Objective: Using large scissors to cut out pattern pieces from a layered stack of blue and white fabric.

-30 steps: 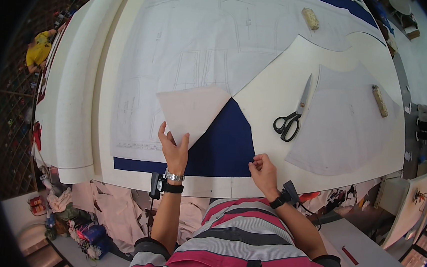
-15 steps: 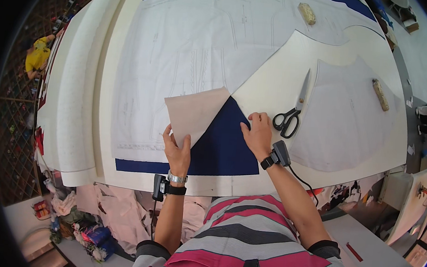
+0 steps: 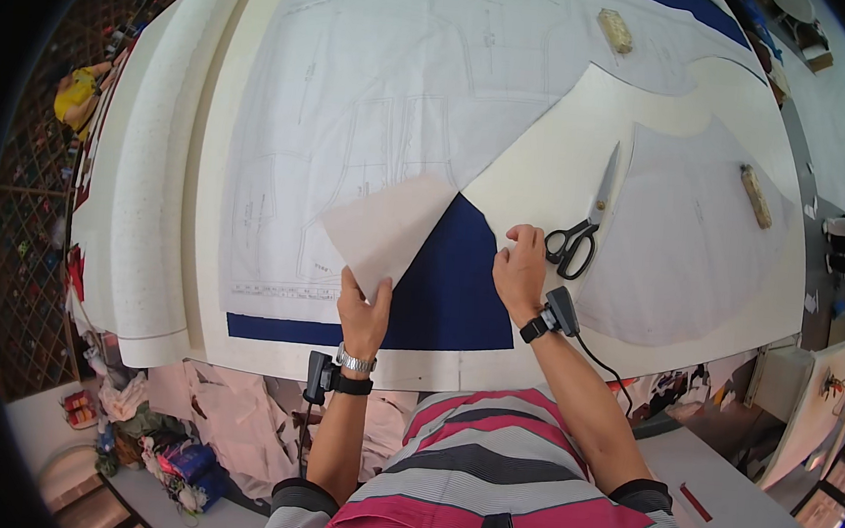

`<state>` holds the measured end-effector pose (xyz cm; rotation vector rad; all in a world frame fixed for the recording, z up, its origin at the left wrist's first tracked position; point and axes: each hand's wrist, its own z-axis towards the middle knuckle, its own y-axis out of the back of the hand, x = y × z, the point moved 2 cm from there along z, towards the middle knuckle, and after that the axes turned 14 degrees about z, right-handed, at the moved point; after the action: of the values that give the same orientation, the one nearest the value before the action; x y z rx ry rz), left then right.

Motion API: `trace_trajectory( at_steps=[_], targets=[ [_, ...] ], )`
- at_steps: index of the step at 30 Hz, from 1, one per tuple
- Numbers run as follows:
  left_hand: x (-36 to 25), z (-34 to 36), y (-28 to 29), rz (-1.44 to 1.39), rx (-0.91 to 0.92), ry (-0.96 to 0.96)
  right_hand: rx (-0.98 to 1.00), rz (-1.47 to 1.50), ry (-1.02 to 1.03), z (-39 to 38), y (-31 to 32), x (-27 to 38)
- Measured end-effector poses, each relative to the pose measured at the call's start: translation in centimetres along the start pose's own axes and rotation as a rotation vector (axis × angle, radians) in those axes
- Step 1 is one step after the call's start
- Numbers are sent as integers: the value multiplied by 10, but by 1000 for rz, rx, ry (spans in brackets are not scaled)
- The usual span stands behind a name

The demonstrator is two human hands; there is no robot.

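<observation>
On cream table beside pale scraps, grips pinkish folded-back paper by navy cloth with left hand and curls right hand loosely near scissors

Red strip on grey tabletop

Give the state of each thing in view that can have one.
Paper flap: folded back
Left hand: at flap's lower corner
Right hand: fingers bent, nothing visibly held
Navy fabric: partly covered
Scissors: closed, lying flat
White roll: rolled up
Two blocks: untouched
</observation>
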<state>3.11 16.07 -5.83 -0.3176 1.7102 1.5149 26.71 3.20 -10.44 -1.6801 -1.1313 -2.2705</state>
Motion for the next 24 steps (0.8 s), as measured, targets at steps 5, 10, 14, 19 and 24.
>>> trace_trajectory(
  at_steps=[5,10,14,19,24],
  targets=[
    [-13,-23,-13,49,140,-146,-47,-48,66,-4,21,-8],
    [-17,-37,-25,174,208,-174,47,-94,271,0,22,2],
    [-19,-37,-30,112,151,-158,47,-105,254,2,7,-1],
    [-11,-36,-27,133,94,-130,5,-56,160,8,-5,-2],
    [-20,-36,-26,119,119,-103,8,45,93,12,-10,-3]
  ],
)
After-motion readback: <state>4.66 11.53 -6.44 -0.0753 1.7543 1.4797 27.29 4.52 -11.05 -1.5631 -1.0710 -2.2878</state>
